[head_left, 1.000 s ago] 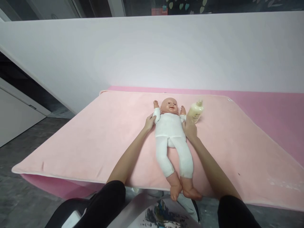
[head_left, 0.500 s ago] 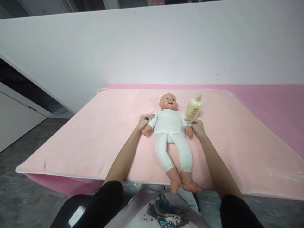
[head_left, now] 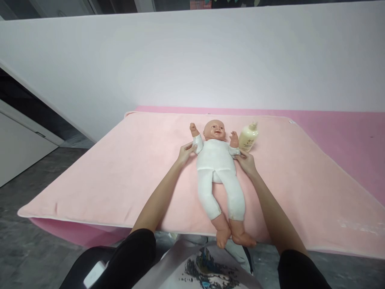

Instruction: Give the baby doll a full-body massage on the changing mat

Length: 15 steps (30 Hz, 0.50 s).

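A baby doll [head_left: 215,154] with a white cloth body lies on its back on a pink towel [head_left: 144,168], its feet over the near edge. Both its arms are bent upward, with the hands raised on either side of its head. My left hand [head_left: 186,152] is closed around the doll's sleeved arm on the left, near the elbow. On the other side, my right hand [head_left: 246,162] grips the opposite sleeved arm; its fingertips are partly hidden. Just beyond my right hand stands a pale yellow pump bottle [head_left: 248,137], tilted in view, close to the doll's raised hand.
A white wall panel [head_left: 192,60] rises behind the towel. Darker pink covering [head_left: 345,140] shows at the right and along the back. Grey floor [head_left: 33,172] lies to the left, beside a white cabinet [head_left: 24,144].
The doll's arms have swung from down at its sides to up beside its head, with both my hands on them. My right hand has shifted slightly inward and toward me.
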Available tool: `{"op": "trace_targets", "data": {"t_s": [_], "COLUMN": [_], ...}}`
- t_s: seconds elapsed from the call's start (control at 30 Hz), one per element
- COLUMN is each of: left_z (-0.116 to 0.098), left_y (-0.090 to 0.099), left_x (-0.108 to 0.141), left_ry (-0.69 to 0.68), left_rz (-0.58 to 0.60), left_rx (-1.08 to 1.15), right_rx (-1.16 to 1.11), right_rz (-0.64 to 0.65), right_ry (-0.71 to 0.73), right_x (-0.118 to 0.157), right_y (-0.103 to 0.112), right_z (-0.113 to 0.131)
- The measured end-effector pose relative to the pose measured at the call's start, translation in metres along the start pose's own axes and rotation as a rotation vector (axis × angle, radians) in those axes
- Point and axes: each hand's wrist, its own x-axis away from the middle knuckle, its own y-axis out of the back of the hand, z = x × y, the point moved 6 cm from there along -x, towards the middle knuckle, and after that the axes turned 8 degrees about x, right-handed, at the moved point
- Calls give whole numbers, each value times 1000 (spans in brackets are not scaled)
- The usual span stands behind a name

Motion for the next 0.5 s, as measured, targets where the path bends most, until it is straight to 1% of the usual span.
{"op": "trace_targets", "data": {"t_s": [0.07,0.2,0.3,0.4,0.5], "left_z": [3,9,7,2,0], "left_y": [1,3,0,-5,-7], "left_x": [-3,-8,-8,-6,-3], "left_ry": [-8,-4,-36,-74,-94], "left_rz": [-32,-144,-238,-288,-305], "left_rx": [-87,-372,-545,-612,-594], "right_rx": [84,260,368,439,415], "right_rz": [-25,-88,-160,-207,-221], "right_ry": [-7,-52,-111,-137,-123], "right_x": [-1,-4,-6,-7,-8], "right_y": [0,1,1,0,-1], "right_z": [-1,3,8,12,8]}}
